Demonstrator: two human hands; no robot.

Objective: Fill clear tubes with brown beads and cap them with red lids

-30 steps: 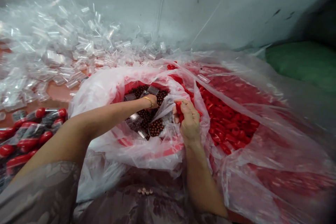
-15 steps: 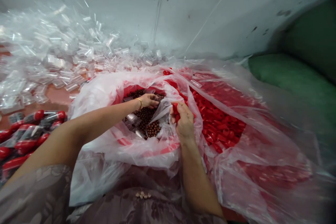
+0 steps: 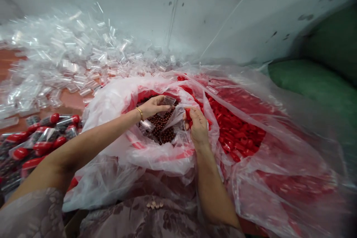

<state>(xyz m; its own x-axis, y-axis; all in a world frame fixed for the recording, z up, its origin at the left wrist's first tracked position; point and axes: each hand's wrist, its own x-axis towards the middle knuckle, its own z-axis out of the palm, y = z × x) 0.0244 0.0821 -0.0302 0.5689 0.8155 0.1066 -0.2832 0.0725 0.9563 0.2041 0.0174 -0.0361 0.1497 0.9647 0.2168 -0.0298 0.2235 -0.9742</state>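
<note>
Over the bag-lined tub, my left hand (image 3: pixel 156 106) is closed on a clear plastic tube (image 3: pixel 169 101); how full the tube is cannot be made out. Beneath it lie many brown beads (image 3: pixel 166 134), with other clear tubes (image 3: pixel 146 125) among them. My right hand (image 3: pixel 197 123), at the tub's right side, pinches a red plastic cap (image 3: pixel 188 114). A translucent plastic liner (image 3: pixel 111 100) is folded over the tub's rim. The two hands are a short way apart.
Loose clear tubes (image 3: pixel 69 67) are heaped at the back left. Filled tubes with red caps (image 3: pixel 41 137) lie at the left. An open plastic bag of red caps (image 3: pixel 240 137) stands at the right, near a green sack (image 3: pixel 312 81). A wall (image 3: pixel 139 15) rises behind.
My left hand has come up off the beads with the clear tube, which now shows more plainly. My right hand still pinches the red cap. The view has shifted slightly.
</note>
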